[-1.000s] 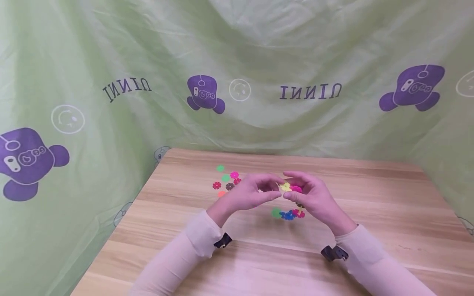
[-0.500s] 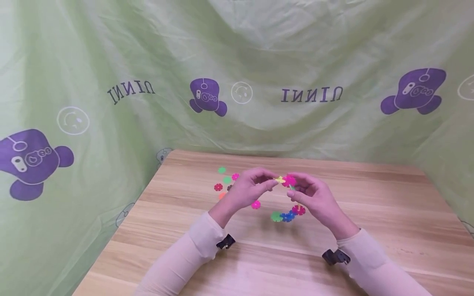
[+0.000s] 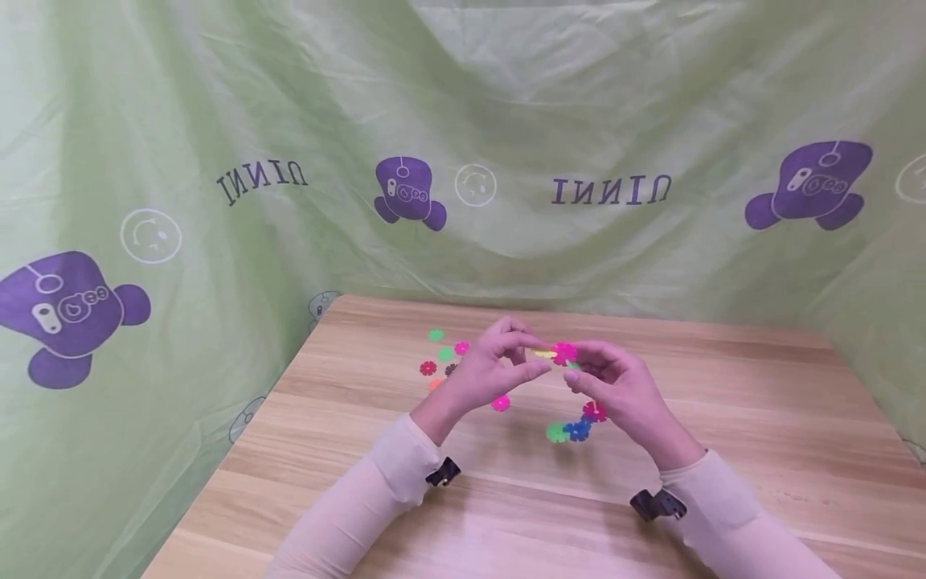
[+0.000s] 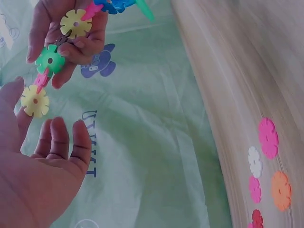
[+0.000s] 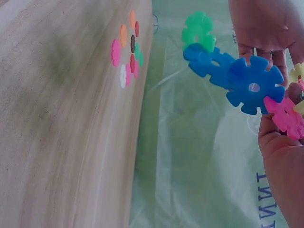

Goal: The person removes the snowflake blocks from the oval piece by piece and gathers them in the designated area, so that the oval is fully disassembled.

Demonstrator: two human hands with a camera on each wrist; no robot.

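Note:
My right hand (image 3: 625,390) grips a chain of interlocking plastic snowflake discs (image 5: 255,85) above the table, its thumb and fingers around the middle. One end hangs low with a green disc (image 3: 557,433) and blue discs (image 3: 577,430). Toward the other end come a green disc (image 4: 50,61), a pink disc (image 3: 564,354) and a yellow disc (image 4: 35,100). My left hand (image 3: 492,370) is beside that yellow end. Its index fingertip touches the yellow disc, and the thumb stands apart below in the head view. Its other fingers are loosely bent.
Loose snowflake discs lie left of my hands on the wooden table (image 3: 347,466), among them orange (image 4: 281,190), white (image 4: 255,161) and pink (image 4: 269,137) ones. A green printed curtain (image 3: 506,265) hangs behind the table.
The chain has come into fuller view, and its low green-and-blue end has swung right and down. My left thumb has dropped away from the yellow disc since half a second ago.

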